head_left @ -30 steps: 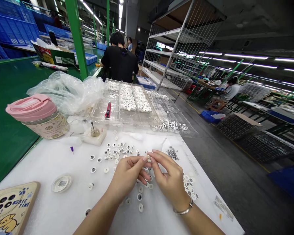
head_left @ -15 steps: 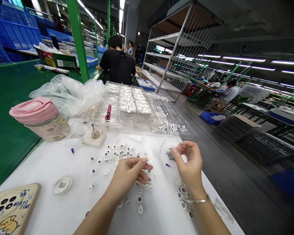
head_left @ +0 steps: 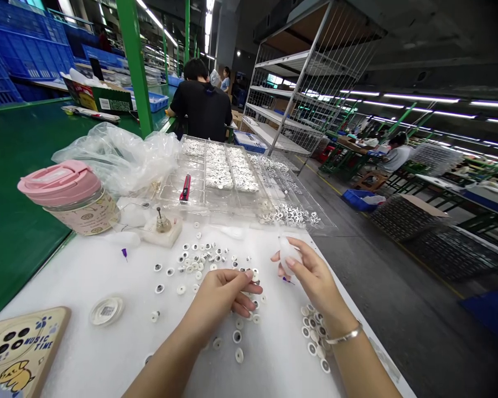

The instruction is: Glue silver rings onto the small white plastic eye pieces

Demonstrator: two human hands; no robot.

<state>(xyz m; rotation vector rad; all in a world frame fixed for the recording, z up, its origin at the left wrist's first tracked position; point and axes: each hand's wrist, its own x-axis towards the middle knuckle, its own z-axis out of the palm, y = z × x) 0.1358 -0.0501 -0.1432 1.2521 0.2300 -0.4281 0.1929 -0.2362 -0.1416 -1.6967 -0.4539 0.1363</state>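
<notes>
Pinching squeeze bottle (head_left: 289, 253), R hand (head_left: 317, 284), L hand (head_left: 219, 298) by googly eyes (head_left: 199, 258)

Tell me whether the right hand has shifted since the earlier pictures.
Yes: the right hand has moved rightward, now sitting above the cluster of plastic eyes rather than left of it.

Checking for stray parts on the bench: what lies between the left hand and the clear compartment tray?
In the head view, loose googly eyes lie scattered on white foam between the left hand and the clear compartment tray.
</notes>
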